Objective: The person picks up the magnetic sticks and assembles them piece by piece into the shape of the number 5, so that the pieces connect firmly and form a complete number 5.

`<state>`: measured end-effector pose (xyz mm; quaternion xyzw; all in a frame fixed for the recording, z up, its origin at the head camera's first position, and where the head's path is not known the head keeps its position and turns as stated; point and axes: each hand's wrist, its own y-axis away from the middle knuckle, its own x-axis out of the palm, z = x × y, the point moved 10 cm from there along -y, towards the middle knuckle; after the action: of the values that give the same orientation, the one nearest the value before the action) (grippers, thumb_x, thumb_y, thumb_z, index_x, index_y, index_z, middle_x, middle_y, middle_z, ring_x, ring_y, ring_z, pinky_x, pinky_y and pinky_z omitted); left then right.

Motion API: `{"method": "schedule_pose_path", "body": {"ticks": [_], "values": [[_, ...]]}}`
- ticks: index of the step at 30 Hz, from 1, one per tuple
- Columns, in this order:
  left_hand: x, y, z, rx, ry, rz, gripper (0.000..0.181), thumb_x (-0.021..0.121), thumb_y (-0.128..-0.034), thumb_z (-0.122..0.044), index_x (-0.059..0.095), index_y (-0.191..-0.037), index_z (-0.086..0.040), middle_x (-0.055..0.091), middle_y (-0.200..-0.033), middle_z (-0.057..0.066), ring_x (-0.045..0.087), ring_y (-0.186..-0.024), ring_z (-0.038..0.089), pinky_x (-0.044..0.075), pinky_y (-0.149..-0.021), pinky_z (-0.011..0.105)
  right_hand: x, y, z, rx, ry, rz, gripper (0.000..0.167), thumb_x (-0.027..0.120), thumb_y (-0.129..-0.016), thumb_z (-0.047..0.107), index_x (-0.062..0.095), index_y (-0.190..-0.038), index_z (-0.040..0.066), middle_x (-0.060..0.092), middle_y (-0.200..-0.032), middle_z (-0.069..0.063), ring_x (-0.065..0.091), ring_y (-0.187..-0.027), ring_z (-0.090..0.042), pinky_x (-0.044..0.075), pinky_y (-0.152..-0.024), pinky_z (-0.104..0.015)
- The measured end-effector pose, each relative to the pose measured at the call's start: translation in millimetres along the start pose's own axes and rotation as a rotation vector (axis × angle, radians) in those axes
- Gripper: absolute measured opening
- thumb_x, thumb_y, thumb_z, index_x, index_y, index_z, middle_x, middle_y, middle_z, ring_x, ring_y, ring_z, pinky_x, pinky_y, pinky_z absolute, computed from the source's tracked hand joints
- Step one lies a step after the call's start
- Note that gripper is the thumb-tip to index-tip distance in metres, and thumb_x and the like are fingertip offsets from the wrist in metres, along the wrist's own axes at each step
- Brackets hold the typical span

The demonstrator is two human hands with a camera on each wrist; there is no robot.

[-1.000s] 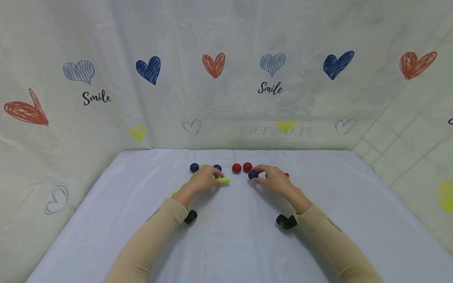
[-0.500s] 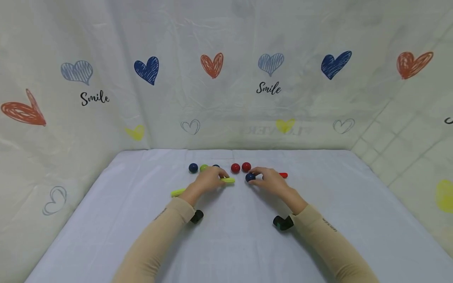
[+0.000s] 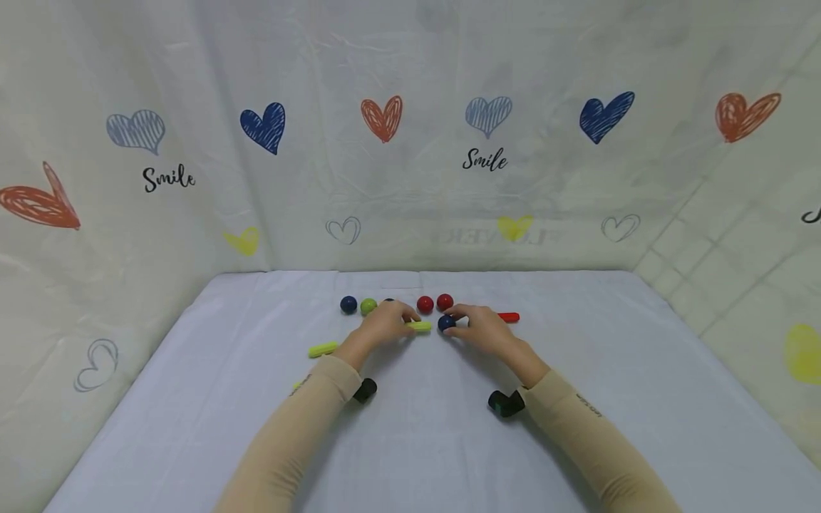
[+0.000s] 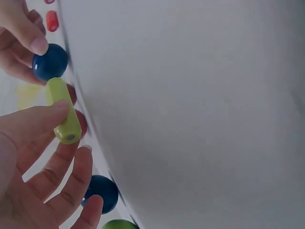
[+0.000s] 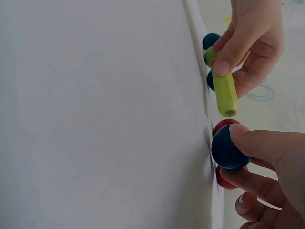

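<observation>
Counting one glossy dark-blue ball [image 3: 445, 323] pinched in the right hand [image 3: 485, 330], one yellow-green faceted rod [image 3: 420, 327] pinched in the left hand [image 3: 385, 322] — just beside each other over the white-clothed tabletop [image 3: 417, 442]. Toward the back: two more blue balls [image 3: 348, 305], two shiny red balls [image 3: 425, 305], one green ball [image 3: 368, 307]. Another yellow-green rod [image 3: 323, 350] near the left sleeve [image 3: 295, 420], a yellow-green bit [image 3: 296, 385] mostly hidden behind it — plus one partly covered red rod [image 3: 510, 318] beside the right hand.

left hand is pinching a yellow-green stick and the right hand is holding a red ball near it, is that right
Not quite: the ball in the right hand is dark blue, not red, as the right wrist view shows. The left hand does pinch a yellow-green stick near it.
</observation>
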<state>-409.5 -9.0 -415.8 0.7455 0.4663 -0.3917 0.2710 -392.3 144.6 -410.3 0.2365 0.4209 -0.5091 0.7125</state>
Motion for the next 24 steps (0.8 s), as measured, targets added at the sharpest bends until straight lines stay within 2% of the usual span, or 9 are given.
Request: {"method": "schedule_pose_path", "body": {"ticks": [7, 19, 24], "values": [[1.4, -2.5, -5.0, 0.009, -0.001, 0.009, 0.028, 0.076, -0.0926, -0.012, 0.075, -0.121, -0.011, 0.069, -0.109, 0.007, 0.061, -0.094, 0.019, 0.052, -0.088, 0.037, -1.0, -0.6, 2.5, 0.004, 0.007, -0.004, 0.038, 0.078, -0.093, 0.021, 0.069, -0.128, 0.008, 0.072, -0.116, -0.012, 0.065, -0.104, -0.029, 0.052, -0.089, -0.047], [4.0, -3.1, -5.8, -0.026, -0.012, 0.017, 0.028, 0.076, -0.0932, -0.012, 0.075, -0.121, -0.011, 0.068, -0.108, 0.006, 0.060, -0.095, 0.020, 0.051, -0.089, 0.038, 3.9, -1.5, -0.3, 0.023, -0.007, -0.002, 0.040, 0.080, -0.092, 0.022, 0.069, -0.127, 0.008, 0.073, -0.116, -0.011, 0.064, -0.111, -0.031, 0.051, -0.093, -0.049], [1.9, -0.7, -6.2, -0.020, 0.008, 0.015, 0.030, 0.077, -0.0927, -0.013, 0.074, -0.122, -0.011, 0.068, -0.111, 0.007, 0.061, -0.100, 0.022, 0.051, -0.092, 0.040, 4.1, -1.8, -1.5, 0.025, -0.007, -0.003, 0.039, 0.080, -0.091, 0.023, 0.070, -0.126, 0.010, 0.073, -0.115, -0.011, 0.064, -0.108, -0.030, 0.052, -0.090, -0.048]]}}
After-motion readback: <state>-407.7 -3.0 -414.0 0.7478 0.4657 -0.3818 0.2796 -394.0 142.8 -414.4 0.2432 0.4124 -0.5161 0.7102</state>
